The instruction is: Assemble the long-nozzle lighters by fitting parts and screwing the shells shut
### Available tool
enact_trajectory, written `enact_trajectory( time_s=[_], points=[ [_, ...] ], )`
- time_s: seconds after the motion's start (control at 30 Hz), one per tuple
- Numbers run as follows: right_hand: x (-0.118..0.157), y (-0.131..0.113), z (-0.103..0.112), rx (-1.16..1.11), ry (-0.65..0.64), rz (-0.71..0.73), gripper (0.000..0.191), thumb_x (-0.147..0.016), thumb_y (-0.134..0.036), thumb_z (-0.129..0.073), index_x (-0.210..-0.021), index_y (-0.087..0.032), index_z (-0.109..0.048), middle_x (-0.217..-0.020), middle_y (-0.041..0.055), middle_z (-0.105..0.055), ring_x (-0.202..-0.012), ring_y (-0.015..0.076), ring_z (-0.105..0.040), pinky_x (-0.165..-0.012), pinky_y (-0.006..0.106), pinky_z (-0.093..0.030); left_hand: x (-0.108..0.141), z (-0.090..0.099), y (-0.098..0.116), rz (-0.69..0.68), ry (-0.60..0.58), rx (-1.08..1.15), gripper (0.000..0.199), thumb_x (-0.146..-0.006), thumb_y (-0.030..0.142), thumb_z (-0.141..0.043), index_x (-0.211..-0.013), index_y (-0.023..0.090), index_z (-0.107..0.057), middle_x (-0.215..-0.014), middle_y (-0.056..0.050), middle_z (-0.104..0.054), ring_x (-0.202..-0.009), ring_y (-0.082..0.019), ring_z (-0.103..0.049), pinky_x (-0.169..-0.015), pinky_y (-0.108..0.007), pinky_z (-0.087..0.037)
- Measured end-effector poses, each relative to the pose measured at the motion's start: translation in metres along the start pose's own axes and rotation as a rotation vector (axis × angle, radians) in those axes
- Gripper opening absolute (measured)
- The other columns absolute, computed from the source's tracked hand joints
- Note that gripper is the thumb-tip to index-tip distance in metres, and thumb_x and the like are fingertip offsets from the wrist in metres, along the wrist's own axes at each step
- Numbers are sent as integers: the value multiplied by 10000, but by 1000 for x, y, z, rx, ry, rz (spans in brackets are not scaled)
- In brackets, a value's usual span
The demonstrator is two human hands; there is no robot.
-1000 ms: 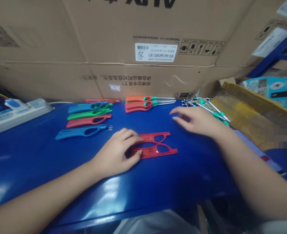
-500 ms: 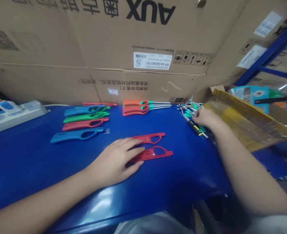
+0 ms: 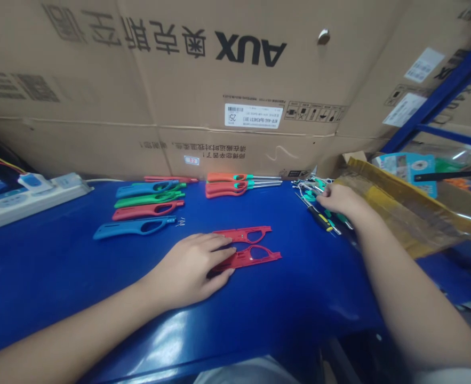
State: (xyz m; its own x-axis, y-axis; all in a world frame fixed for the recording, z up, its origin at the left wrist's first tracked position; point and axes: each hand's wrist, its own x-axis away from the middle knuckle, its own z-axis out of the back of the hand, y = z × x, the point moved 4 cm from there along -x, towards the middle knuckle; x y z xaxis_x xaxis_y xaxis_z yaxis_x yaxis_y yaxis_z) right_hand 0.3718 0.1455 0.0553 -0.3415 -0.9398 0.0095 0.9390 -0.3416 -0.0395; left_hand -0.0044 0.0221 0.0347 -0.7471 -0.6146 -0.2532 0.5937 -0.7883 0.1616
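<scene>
Two red lighter handle halves lie side by side on the blue table, the far half point(image 3: 262, 230) and the near half point(image 3: 259, 256). My left hand point(image 3: 197, 266) covers their left ends; thumb and index finger close about the near half while other fingers rest on the far one. At the back right, my right hand point(image 3: 343, 201) reaches into a pile of green-and-metal lighter inner parts point(image 3: 310, 189). Its fingers are pinched together, and what sits between them is hidden. A black-and-yellow screwdriver point(image 3: 321, 220) lies just below that hand.
Blue, green and red handle shells point(image 3: 149, 210) lie at left, with small screws point(image 3: 181, 222) nearby. Orange and red lighters point(image 3: 227, 188) with metal tubes lie by the cardboard wall point(image 3: 171, 106). A power strip point(image 3: 35, 197) is far left; a taped carton point(image 3: 399, 213) stands right.
The camera view has shifted slightly, so the scene sits a little lower. Both hands keep nearly the same places, left on the red halves and right at the pile.
</scene>
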Motion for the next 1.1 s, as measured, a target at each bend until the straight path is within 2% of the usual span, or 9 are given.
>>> enact_trajectory(
  time_s=[0.13, 0.3, 0.47, 0.57, 0.67, 0.8, 0.93, 1.1],
  points=[
    [-7, 5, -7, -8, -13, 23, 111, -737, -316, -668, -787, -220, -642, -762, 56, -701, -683, 217, -644, -586, 297, -426, -1, 0, 0, 0, -5, 1, 349, -993, 386, -513, -1236, 241, -717, -1293, -67, -715, -1146, -298, -689, -936, -482, -573],
    [-17, 17, -10, -5, 122, -10, 291, -841, -312, -607, -1095, -181, -665, -1091, 164, -702, -997, 301, -661, -771, 353, -480, -1, 1, -1, -2, -13, -14, 354, -996, 380, -503, -1241, 234, -711, -1284, -66, -718, -1146, -295, -687, -940, -477, -571],
    [-22, 21, -16, -2, 122, -81, 203, -844, -296, -634, -1005, -179, -673, -1122, 193, -694, -1080, 360, -647, -832, 413, -487, 1, 6, -2, -1, -53, -32, 341, -988, 369, -508, -1219, 226, -715, -1244, -62, -726, -1118, -285, -684, -941, -461, -570],
    [-18, 17, -13, -21, 145, -118, 210, -871, -271, -602, -1054, -176, -643, -1130, 200, -693, -1103, 371, -645, -873, 466, -480, 1, 9, -3, 8, -104, -24, 320, -982, 344, -513, -1202, 222, -711, -1193, -68, -725, -1077, -272, -677, -908, -433, -576],
    [-12, 11, -6, -59, 188, -106, 238, -911, -240, -525, -1129, -170, -591, -1118, 199, -697, -1075, 352, -655, -896, 477, -466, 2, 11, -4, 15, -128, -17, 291, -974, 321, -524, -1166, 208, -712, -1132, -78, -715, -1029, -263, -662, -886, -408, -573],
    [-2, 3, 6, -117, 252, -37, 284, -908, -227, -502, -1185, -171, -535, -1111, 190, -696, -990, 314, -662, -802, 383, -475, 1, 13, -6, 17, -133, -14, 271, -965, 294, -533, -1151, 204, -707, -1101, -86, -696, -1001, -256, -644, -861, -379, -565],
    [3, -1, 9, -144, 264, 34, 240, -886, -264, -535, -1116, -200, -557, -1014, 151, -709, -891, 292, -658, -703, 335, -451, 1, 13, -7, 20, -141, -6, 261, -951, 282, -549, -1148, 210, -704, -1090, -82, -688, -998, -254, -637, -856, -372, -561],
    [0, -6, -4, -156, 209, 121, 157, -830, -269, -607, -980, -224, -605, -885, 94, -702, -782, 248, -639, -642, 299, -412, 2, 13, -7, 15, -127, -4, 248, -948, 277, -554, -1136, 211, -702, -1069, -82, -683, -991, -251, -638, -841, -366, -556]
  ],
)
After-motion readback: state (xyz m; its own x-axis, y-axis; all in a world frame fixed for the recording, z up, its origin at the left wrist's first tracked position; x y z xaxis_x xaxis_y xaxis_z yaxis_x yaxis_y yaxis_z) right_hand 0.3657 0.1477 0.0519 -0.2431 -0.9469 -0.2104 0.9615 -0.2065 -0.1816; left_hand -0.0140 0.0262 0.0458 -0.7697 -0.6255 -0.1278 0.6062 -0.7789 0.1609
